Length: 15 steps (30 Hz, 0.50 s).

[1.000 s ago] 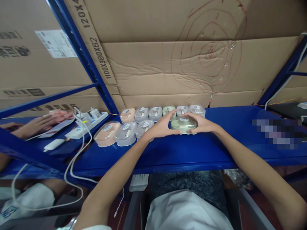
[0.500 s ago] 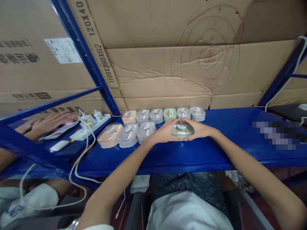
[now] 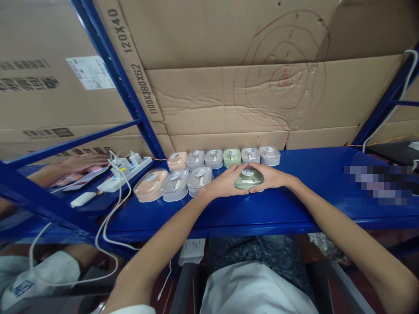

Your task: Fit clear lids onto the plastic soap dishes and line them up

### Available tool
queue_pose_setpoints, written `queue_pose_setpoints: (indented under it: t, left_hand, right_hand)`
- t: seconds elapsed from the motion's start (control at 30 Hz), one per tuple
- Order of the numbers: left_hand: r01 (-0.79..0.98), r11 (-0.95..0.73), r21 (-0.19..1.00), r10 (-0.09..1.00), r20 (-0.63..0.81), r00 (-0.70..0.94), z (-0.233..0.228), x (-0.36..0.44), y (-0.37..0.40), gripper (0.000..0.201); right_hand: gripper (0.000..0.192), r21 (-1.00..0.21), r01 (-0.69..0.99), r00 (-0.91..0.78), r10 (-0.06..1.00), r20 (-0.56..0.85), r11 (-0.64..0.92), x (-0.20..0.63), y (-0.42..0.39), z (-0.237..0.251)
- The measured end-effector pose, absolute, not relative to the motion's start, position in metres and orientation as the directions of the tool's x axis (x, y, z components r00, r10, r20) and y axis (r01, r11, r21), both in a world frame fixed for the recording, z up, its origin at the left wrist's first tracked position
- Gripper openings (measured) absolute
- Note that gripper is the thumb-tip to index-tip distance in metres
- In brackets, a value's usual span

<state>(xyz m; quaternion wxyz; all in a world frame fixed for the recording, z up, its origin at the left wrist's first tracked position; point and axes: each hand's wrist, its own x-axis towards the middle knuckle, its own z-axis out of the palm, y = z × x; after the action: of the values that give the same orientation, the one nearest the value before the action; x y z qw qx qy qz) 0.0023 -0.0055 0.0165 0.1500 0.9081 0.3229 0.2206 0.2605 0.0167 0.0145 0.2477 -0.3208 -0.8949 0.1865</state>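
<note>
Green case (image 3: 248, 179) clasped between left hand (image 3: 225, 183) and right hand (image 3: 273, 176), long axis running hand to hand, seemingly resting on blue shelf (image 3: 310, 205), equally near both.

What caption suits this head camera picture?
Both hands, left hand and right hand, clasp a green case on a blue shelf beside rows of similar cases.

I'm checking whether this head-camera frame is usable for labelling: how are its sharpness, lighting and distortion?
Head view: mostly sharp, with the green oval plastic case between the left hand and right hand easy to make out; wide-angle lens bends the blue metal shelf and its uprights; dim, even light, faint sheen on the shelf; a pixelated patch masks the far right; small labels unreadable.
</note>
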Motion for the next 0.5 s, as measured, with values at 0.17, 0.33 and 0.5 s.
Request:
queue_pose_setpoints:
  t: [0.17, 0.33, 0.5]
  left_hand:
    - [0.522, -0.759, 0.388, 0.64, 0.301, 0.707, 0.0167, 0.0003, -0.006, 0.101]
    - [0.559, -0.74, 0.373, 0.663, 0.266, 0.7, 0.02, -0.0002, -0.0089, 0.103]
    - [0.584, -0.727, 0.36, 0.677, 0.233, 0.698, 0.0224, -0.0013, -0.0094, 0.102]
  right_hand:
    - [0.088, -0.487, 0.506, -0.657, 0.684, 0.317, 0.712, 0.2593, 0.0165, 0.0143]
    - [0.091, -0.48, 0.487, -0.674, 0.664, 0.325, 0.73, 0.2596, 0.0198, 0.0126]
    - [0.093, -0.467, 0.496, -0.667, 0.666, 0.335, 0.732, 0.2604, 0.022, 0.0099]
